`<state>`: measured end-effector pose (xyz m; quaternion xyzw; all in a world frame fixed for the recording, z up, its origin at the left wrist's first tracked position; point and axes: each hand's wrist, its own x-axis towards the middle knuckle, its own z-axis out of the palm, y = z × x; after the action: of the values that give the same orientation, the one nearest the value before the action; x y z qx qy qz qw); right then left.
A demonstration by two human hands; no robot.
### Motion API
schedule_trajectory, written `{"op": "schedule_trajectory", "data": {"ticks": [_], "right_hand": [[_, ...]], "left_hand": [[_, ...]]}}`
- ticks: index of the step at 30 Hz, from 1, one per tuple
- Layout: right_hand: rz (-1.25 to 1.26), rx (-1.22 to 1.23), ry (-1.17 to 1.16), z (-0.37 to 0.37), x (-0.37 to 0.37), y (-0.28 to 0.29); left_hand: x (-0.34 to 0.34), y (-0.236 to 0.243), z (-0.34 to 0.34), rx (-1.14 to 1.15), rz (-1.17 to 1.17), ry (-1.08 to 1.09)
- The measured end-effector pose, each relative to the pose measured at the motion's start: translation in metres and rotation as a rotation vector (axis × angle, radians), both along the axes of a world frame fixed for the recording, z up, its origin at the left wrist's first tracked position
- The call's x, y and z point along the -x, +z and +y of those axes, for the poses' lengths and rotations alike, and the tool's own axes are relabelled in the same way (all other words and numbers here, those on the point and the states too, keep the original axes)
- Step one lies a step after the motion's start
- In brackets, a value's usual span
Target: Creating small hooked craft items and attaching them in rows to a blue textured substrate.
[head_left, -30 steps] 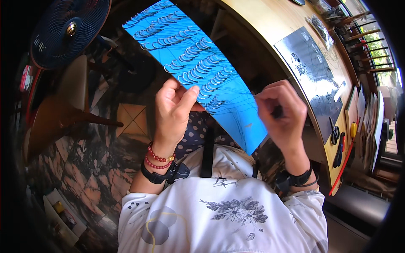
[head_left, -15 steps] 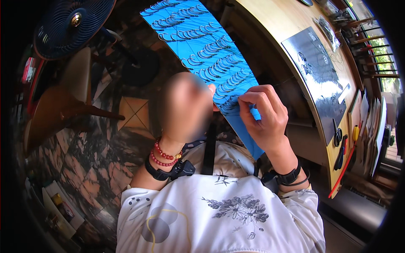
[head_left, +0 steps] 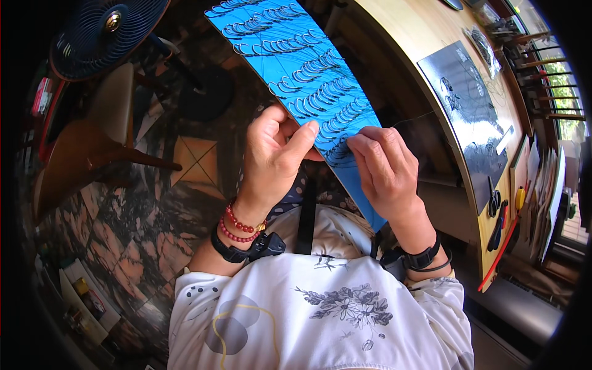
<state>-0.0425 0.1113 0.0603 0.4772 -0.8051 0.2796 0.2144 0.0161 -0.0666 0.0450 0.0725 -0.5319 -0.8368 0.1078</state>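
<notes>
A long blue board (head_left: 311,73) slants across my lap. Rows of dark, curved, hook-like loops (head_left: 330,95) cover its face, with thin dark lines running between them. My left hand (head_left: 274,154) grips the board's left edge, thumb on the face and fingers curled underneath. Over the lower part, beside the last row of loops, my right hand (head_left: 387,169) is closed in a pinch, its fingertips at the surface. Whatever lies between those fingertips is too small or hidden to make out.
On my right, a wooden table (head_left: 404,31) carries a shiny dark sheet (head_left: 472,111) with loose thin lines, black scissors (head_left: 493,200) and a red stick (head_left: 502,250). A fan (head_left: 114,28) and a brown chair (head_left: 92,148) stand at the left on a marbled floor.
My right hand's fingers have drawn closer together and lower onto the board. The left hand, blurred before, is now sharp and still at the left edge.
</notes>
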Motion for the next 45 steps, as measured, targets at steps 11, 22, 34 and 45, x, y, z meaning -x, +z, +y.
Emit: {"op": "schedule_trajectory", "data": {"ticks": [11,22,34,45], "right_hand": [[0.045,-0.174,0.069,0.0046,0.0024,-0.0001],[-0.060,-0.152,0.068,0.0077,0.0051,-0.0058],[-0.130,-0.021,0.108,0.0061,0.0065,-0.0030],[-0.193,0.022,0.067,0.0049,0.0065,-0.0063]], "left_hand": [[-0.0012,0.0011,-0.0020,0.034,-0.016,-0.005],[-0.0023,-0.0034,0.0042,-0.036,-0.006,0.037],[-0.0026,-0.0036,0.0017,0.017,-0.023,0.021],[-0.0025,-0.0028,0.0059,-0.020,-0.022,0.033]]}}
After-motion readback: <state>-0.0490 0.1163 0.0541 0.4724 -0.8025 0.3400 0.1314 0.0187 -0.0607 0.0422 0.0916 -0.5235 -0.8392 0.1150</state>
